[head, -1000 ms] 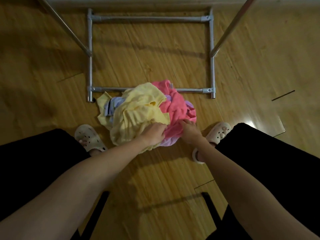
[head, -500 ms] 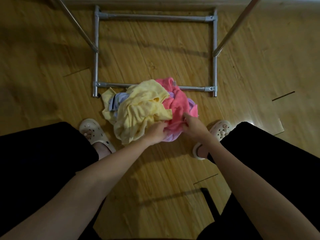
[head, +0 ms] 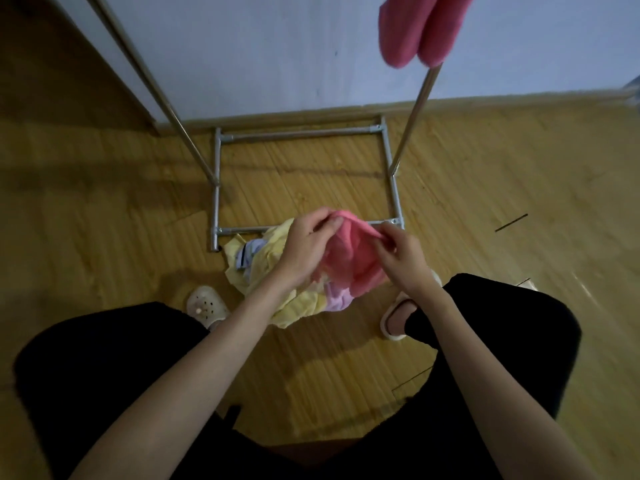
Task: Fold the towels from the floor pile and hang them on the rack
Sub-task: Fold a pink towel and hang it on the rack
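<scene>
A pink towel is lifted off the floor pile. My left hand pinches its top edge on the left and my right hand pinches the same edge on the right. Below it the pile lies on the wooden floor, with yellow, lilac and blue-striped towels showing. The metal rack stands just behind the pile, its base frame on the floor and its two uprights rising out of view. Another pink towel hangs from the rack at the top right.
A pale wall with a skirting board runs behind the rack. My feet in light clogs stand on either side of the pile. A dark wooden panel is at the top left.
Both hands have risen from the pile with the pink towel held between them. My view has tilted up, so the wall and the hung pink towel now show.
</scene>
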Available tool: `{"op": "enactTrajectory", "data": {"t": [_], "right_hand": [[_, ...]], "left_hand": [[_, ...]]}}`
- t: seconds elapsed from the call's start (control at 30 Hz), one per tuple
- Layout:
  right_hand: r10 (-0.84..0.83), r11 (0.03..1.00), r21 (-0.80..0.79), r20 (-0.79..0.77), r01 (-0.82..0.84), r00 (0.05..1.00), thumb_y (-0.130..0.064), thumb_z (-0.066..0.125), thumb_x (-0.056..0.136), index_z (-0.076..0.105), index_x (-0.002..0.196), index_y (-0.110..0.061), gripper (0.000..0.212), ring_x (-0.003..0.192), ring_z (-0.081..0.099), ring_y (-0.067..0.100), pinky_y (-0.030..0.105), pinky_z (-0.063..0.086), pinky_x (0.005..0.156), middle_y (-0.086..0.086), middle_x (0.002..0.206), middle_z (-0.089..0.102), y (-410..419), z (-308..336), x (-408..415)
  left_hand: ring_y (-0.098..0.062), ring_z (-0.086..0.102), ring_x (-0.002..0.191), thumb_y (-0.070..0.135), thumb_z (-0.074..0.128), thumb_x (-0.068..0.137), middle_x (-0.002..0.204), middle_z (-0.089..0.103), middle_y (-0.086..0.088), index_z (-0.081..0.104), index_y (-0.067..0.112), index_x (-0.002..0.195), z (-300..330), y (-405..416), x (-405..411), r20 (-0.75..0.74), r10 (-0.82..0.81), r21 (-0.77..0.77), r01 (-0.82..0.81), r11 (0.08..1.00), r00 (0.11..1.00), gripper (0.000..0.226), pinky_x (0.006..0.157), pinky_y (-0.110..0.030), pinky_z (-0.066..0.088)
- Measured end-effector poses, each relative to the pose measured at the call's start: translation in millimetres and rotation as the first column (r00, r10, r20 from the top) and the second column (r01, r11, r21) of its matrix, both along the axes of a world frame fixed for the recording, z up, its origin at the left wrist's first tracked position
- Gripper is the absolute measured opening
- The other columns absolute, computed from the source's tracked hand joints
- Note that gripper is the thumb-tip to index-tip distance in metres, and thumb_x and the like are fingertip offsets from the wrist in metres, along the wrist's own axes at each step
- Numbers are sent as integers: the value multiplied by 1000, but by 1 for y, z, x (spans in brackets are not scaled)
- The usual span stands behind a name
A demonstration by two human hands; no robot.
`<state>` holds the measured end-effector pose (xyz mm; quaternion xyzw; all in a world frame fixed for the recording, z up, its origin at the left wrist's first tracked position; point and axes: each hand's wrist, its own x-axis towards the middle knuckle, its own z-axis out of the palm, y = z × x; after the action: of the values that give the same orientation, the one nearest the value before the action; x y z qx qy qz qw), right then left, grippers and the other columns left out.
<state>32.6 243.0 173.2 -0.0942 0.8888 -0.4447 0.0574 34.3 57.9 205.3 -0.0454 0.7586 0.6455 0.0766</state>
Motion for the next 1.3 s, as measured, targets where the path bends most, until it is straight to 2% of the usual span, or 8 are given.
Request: {"op": "enactTrajectory", "data": {"t": [0.2, 0.43, 0.6, 0.73, 0.9, 1.03, 1.17, 1.3], "right_hand": [[-46, 990, -136, -53, 38, 998, -7, 53, 72, 59, 79, -5, 10, 56, 43, 0, 12, 32, 53, -11, 62, 46, 10, 50, 11], [89, 994, -66, 58, -85, 994, -15, 65, 71, 58, 72, -3, 14, 50, 37, 1, 16, 27, 50, -8, 59, 40, 29, 66, 20], [205, 961, 131, 251, -243, 946, -18, 64, 86, 65, 106, -10, 21, 62, 48, -5, 6, 38, 59, -19, 73, 52, 32, 68, 33], [184, 963, 148, 259, -227, 948, -32, 49, 97, 62, 90, -6, 30, 68, 60, 14, 29, 48, 63, 5, 77, 64, 15, 96, 38], [54, 982, -187, 189, -18, 981, -34, 47, 98, 60, 82, -8, 33, 61, 51, 5, 24, 43, 55, 0, 70, 55, -25, 183, 42], [-141, 873, -420, 264, 246, 954, -33, 49, 98, 62, 78, -15, 30, 59, 61, 0, 16, 52, 56, -3, 69, 64, -47, 233, 41], [-234, 745, -533, 353, 400, 906, -31, 47, 98, 62, 94, 3, 37, 69, 62, 17, 23, 52, 57, 12, 80, 62, -63, 261, 33], [-266, 701, -554, 382, 449, 885, -27, 45, 99, 57, 87, -5, 28, 66, 61, 16, 26, 53, 57, 8, 75, 60, -81, 272, 24]], "left_hand": [[-7, 53, 61, 5, 52, 93, 65, 57, 4, 63, 14, 75, 82, -1, 6, 39, 199, 231, -203, 952, 979, 22, 57, -19, 42], [-12, 54, 65, 5, 46, 95, 69, 56, -3, 58, 9, 77, 135, -23, 6, 36, 426, 542, -376, 752, 904, 22, 63, -22, 45], [-13, 54, 62, 10, 46, 97, 69, 53, -4, 56, 12, 76, 141, -54, 6, 106, 572, 582, -517, 628, 814, 23, 62, -27, 45], [-12, 57, 61, 13, 50, 96, 70, 56, -3, 59, 12, 78, 141, -63, 7, 100, 555, 466, -532, 707, 826, 21, 57, -23, 47], [-11, 55, 69, 12, 56, 93, 73, 59, 0, 64, 19, 75, 150, -63, 4, -80, 410, 211, -386, 898, 909, 21, 64, -25, 43], [9, 56, 66, 6, 58, 92, 78, 63, 7, 67, 14, 86, 165, -61, 2, -229, 304, 99, -288, 952, 925, 14, 68, -13, 44], [-1, 60, 76, 9, 54, 95, 84, 67, 5, 68, 9, 96, 177, -65, 10, -289, 31, -114, -67, 991, 957, 15, 75, -22, 47], [-4, 63, 88, 12, 63, 89, 94, 68, 8, 67, 19, 99, 188, -76, 37, -259, -270, -303, 187, 934, 928, 13, 77, -16, 50]]}}
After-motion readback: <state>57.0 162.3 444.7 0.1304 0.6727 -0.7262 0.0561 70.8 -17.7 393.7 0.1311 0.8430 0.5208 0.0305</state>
